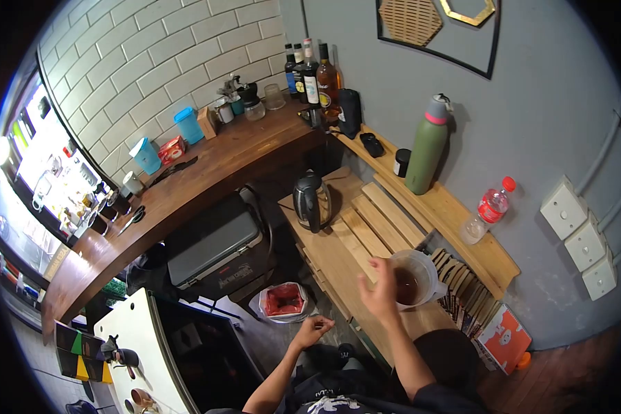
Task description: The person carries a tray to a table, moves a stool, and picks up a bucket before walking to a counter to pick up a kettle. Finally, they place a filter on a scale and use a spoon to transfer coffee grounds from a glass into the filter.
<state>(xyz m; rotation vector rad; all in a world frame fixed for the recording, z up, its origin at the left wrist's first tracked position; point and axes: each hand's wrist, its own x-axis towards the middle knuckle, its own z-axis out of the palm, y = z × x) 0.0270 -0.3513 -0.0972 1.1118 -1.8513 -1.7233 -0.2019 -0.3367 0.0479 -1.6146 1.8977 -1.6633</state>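
Observation:
My right hand [379,293] is raised at the left side of a clear plastic pitcher [431,265] that stands on the wooden bench. Its fingers are apart, and I see nothing in them. Brown liquid [408,286] fills the lower part of the pitcher, whose handle points toward the lower right. Lower and to the left, my left hand [313,332] hovers in front of my body with its fingers curled together. Whether it pinches something small cannot be made out. The lined trash bin [285,302] is just beyond that hand.
An electric kettle [312,201] stands farther back on the slatted bench [372,221]. A green bottle [429,148] and a red-capped plastic bottle [488,210] line the wall ledge. Books [462,290] stand right of the pitcher. A dark cooler box [217,241] sits beneath the curved counter [234,148].

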